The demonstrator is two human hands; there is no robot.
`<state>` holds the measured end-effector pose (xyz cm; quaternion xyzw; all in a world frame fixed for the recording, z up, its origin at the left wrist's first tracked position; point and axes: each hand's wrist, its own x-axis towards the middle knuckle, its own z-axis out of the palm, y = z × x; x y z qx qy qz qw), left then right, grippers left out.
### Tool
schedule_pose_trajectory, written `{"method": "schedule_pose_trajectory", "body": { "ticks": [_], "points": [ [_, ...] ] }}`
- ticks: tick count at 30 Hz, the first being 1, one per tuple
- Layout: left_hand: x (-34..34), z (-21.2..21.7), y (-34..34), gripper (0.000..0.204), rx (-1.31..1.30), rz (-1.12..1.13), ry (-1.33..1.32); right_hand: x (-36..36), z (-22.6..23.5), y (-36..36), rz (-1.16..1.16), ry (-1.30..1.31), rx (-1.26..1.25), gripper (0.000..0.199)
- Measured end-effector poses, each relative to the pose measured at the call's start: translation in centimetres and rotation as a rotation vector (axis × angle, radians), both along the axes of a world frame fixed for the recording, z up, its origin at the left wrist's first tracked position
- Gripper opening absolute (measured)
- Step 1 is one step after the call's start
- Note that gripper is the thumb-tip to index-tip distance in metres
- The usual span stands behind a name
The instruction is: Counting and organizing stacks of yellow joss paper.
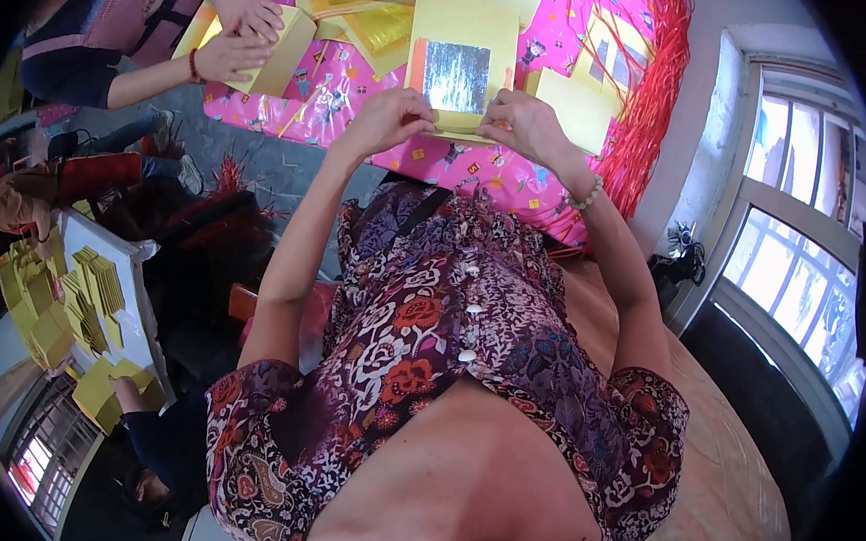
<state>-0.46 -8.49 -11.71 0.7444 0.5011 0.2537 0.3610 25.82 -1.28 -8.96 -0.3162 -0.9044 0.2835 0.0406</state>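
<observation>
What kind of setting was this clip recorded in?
Probably an informal home workshop for folding paper by hand: stacks of yellow paper sheets on a table with a pink patterned cloth, another person's hands folding beside, more folded yellow pieces on a tray, and a window.

no packages, labels, signs or screens show here.

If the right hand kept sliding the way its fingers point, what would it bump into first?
Probably the left hand. The right hand grips the near edge of the yellow paper with the silver square, fingers pointing toward the left hand on the same edge. Depth is hard to judge.
</observation>
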Motion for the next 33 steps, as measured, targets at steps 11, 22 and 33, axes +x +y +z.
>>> {"method": "schedule_pose_trajectory", "body": {
  "ticks": [11,22,33],
  "points": [
    [-0.8,-0.1,2.0,0.014,-0.302,0.015,-0.070,-0.2,-0.2,0.9,-0.016,0.029,-0.052,0.027],
    [-1.2,-1.3,2.5,0.016,-0.324,0.005,-0.106,-0.5,0.1,1.4,-0.020,0.027,-0.091,0.029],
    [-1.5,0.1,3.5,0.013,-0.435,0.027,-0.135,-1.2,0.7,2.3,-0.010,0.015,-0.006,0.028]
  ]
}}
